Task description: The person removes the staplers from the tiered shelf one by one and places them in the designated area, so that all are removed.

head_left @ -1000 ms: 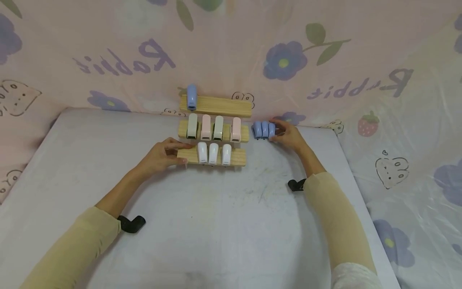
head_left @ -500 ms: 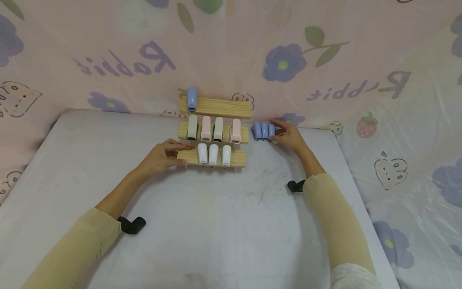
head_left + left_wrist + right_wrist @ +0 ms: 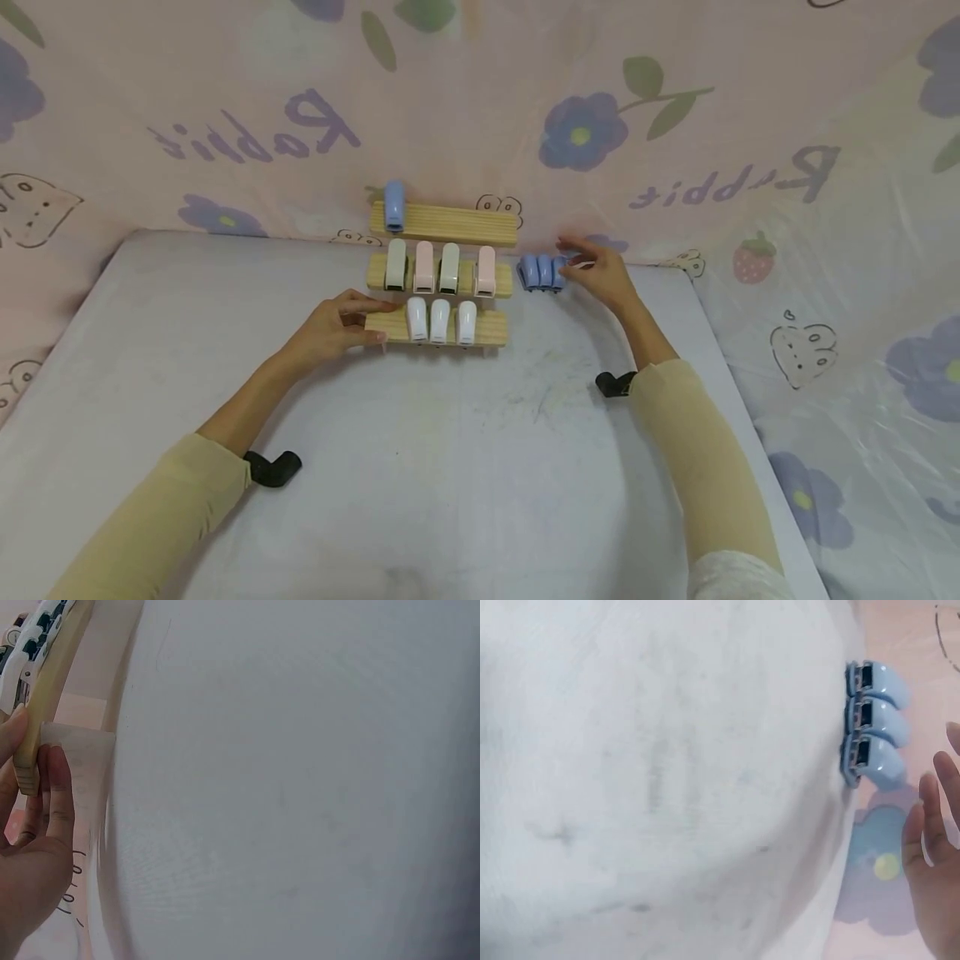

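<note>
staplers of glossy blue plastic (image 3: 545, 272), three in all, are set side by side on the white-covered table (image 3: 450, 467), perhaps for mutual support; just beside them the right hand (image 3: 603, 279) is held with fingers apart, nothing gripped. the pale wooden front bar (image 3: 491, 329), bearing three white plastic staplers (image 3: 439, 321), is pinched at its end by the left hand (image 3: 330, 325), probably for steadiness.

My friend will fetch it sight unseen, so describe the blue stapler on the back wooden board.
On the white table, by the flower-print backdrop, find three wooden boards in rows. On the back board, near its left end, is a mini blue stapler. It is that board's only stapler, unlike the three blue staplers side by side on the table to the right.
</note>
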`<state>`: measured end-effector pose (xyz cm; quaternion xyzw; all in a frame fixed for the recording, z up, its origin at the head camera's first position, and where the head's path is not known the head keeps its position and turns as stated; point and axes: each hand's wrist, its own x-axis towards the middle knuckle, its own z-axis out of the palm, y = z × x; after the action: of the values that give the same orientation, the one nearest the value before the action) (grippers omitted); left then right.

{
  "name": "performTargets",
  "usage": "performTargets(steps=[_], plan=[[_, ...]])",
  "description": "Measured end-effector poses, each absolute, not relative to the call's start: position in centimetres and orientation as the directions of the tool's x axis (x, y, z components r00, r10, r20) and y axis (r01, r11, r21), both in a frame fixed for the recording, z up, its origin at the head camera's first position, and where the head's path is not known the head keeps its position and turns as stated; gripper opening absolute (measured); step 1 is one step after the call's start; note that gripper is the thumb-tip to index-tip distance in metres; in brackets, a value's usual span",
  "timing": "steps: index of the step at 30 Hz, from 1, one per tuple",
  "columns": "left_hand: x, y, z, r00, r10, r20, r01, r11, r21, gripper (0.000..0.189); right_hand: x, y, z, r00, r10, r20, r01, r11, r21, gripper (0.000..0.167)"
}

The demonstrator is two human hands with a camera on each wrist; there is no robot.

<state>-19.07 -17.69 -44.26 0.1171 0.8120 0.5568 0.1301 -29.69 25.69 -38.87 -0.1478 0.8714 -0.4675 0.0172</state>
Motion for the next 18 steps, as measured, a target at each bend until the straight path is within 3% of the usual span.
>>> performTargets(steps=[18], plan=[[-19.1, -17.7, -44.2, -0.938, 0.338, -0.078, 0.051, 0.356, 0.933, 0.049, -27.8, 22.3, -34.5, -0.896, -0.361, 0.259, -0.420, 0.497, -0.759, 0.052]])
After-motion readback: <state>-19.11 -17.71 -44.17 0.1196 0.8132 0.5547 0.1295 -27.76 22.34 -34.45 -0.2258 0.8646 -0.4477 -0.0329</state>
